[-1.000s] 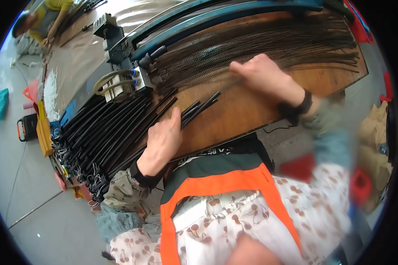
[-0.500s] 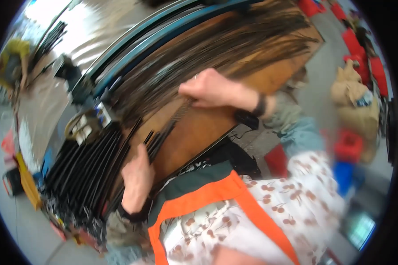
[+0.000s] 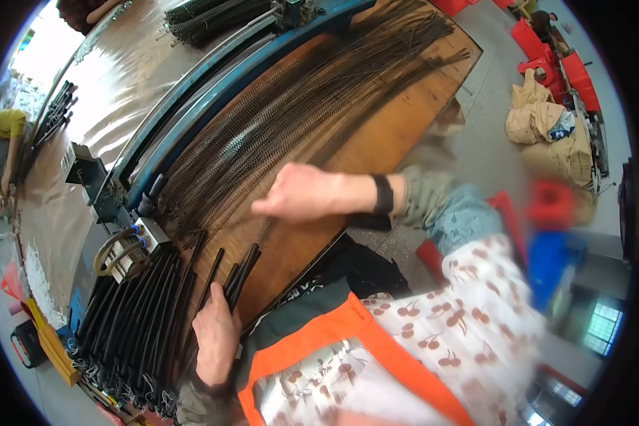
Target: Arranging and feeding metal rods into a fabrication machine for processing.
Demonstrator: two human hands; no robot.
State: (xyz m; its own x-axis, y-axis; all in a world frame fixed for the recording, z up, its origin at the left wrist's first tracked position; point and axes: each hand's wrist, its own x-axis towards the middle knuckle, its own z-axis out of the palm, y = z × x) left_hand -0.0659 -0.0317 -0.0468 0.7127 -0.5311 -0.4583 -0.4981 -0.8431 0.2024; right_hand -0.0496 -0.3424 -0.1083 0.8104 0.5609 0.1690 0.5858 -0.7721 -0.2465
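Note:
My left hand (image 3: 216,334) is closed around a few black tubes (image 3: 243,273) at the near edge of the wooden table, its thumb side facing up. Just beyond, my right hand (image 3: 302,193) is a loose fist above the table. A short stretch of thin coil spring (image 3: 265,231) shows between that fist and the tube ends; its other parts are hidden by the hand and inside or behind the tubes. Many long dark coil springs (image 3: 263,131) lie side by side past my right hand. A dense row of black tubes (image 3: 124,312) lies left of my left hand.
A curved-looking blue metal rail (image 3: 238,85) runs along the springs' far side, with a clamp-like device and hoses (image 3: 124,252) at its near end. A bundle of springs (image 3: 209,21) lies beyond. A person in yellow (image 3: 7,135) is far left. Red bins (image 3: 539,53) stand right.
My right hand has come down and left, toward the tube ends, and less spring shows below it. My left hand stays on the tubes, slightly lower in view. The head view has shifted.

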